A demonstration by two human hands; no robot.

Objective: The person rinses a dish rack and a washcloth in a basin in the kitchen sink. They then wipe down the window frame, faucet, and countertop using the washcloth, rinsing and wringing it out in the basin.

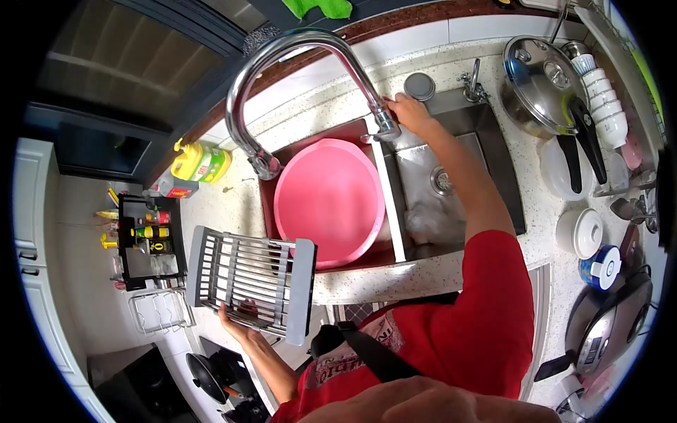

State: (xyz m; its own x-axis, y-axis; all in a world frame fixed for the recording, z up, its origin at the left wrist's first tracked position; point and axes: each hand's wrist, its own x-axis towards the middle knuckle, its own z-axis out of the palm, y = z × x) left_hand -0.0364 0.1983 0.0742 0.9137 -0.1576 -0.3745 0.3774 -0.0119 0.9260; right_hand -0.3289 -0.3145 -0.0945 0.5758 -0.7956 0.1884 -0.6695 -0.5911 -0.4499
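Note:
My left hand (pixel 238 323) grips a metal dish rack (pixel 257 271) with grey plastic ends by its near side, holding it tilted over the counter left of the sink. Some of its fingers show through the bars. Up at the chrome faucet (pixel 243 92), my right hand (pixel 410 114) is closed at the end of the spout; the spout partly hides its fingertips. Below the spout, a pink basin (pixel 328 201) sits in the left sink compartment. The right steel compartment (pixel 423 169) has a drain and a clear, blurred patch, perhaps water or plastic.
A yellow detergent bottle (pixel 201 162) stands left of the faucet. On the right counter are a pressure cooker (pixel 539 84), stacked bowls (pixel 605 106), a white lidded pot (pixel 582 233) and a rice cooker (pixel 613 324). A black shelf (pixel 130 233) with bottles is at left.

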